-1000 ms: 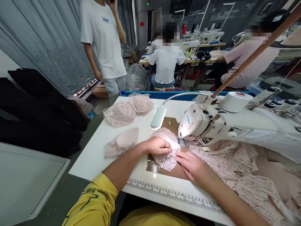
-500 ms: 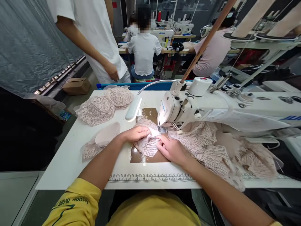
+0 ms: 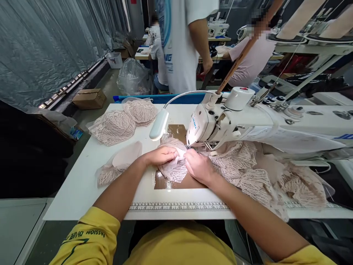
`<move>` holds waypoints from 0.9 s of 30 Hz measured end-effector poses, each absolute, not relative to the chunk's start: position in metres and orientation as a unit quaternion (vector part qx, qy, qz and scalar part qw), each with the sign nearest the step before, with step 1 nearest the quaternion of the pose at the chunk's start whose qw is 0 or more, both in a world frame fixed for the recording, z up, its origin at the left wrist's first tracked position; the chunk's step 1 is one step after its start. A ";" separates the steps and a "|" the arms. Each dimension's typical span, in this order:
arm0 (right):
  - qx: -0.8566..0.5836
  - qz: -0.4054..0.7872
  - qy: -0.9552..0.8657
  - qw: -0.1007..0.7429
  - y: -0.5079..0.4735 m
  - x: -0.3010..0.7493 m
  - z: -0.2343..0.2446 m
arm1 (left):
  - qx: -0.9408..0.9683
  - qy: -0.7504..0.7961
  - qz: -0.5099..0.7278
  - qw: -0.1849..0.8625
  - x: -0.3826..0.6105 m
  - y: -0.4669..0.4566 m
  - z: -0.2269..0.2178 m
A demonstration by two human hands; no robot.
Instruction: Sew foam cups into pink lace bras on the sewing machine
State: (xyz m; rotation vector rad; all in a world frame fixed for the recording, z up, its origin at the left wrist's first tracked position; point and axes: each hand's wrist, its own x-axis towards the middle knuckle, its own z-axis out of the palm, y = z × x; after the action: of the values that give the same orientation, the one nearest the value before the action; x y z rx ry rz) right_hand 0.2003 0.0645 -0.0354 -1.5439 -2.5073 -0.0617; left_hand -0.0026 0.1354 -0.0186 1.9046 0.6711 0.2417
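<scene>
1. Table [image 3: 82, 184], white, spreads across the near scene, with a printed ruler [image 3: 179, 207] along its near edge.
2. Sewing machine [image 3: 261, 121], also white, stands on the right half, its head pointing left, just beyond the right hand.
3. Lace heap [image 3: 242, 169], pale pink and rumpled, lies on the right, under the machine's arm and near the right forearm.
4. Pair of lace cups [image 3: 116, 127] sits at the far left of the table, well apart from both hands.
5. Brown panel [image 3: 190, 182] is set into the table's middle, left of the heap and partly under the work.
6. Loose lace cup [image 3: 121, 158] rests on the left, just beside the left forearm.
7. Lace piece [image 3: 172, 171] lies over the brown panel, its patterned part spreading to the near side of the fingers and its curved top showing on their far side.
8. Lamp [image 3: 160, 125] hangs from a bent metal neck, to the far left of the lace piece.
9. Left hand [image 3: 162, 155] has thumb and fingers pinched on the piece's pale layer [image 3: 180, 154], from the left.
10. Right hand [image 3: 200, 167] has its fingers bent and bunched, clamped on that layer's right edge; a short stretch of cloth runs between the two sets of fingertips.
</scene>
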 end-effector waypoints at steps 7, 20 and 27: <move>-0.485 0.128 -0.844 0.191 0.060 0.209 -0.034 | 0.794 0.262 0.069 0.544 0.001 0.131 -0.018; -0.379 0.216 -0.893 0.112 0.033 0.241 -0.013 | 0.908 0.310 0.102 0.263 0.018 0.110 -0.016; -0.511 0.117 -0.846 0.102 0.053 0.238 -0.024 | 0.926 0.284 0.180 0.172 0.035 0.112 -0.036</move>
State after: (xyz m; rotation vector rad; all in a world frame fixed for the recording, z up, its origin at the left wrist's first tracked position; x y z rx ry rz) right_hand 0.2380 0.0527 -0.0242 -1.5091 -2.4972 0.3448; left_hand 0.0349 0.1115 -0.0361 2.6276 0.8059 0.5117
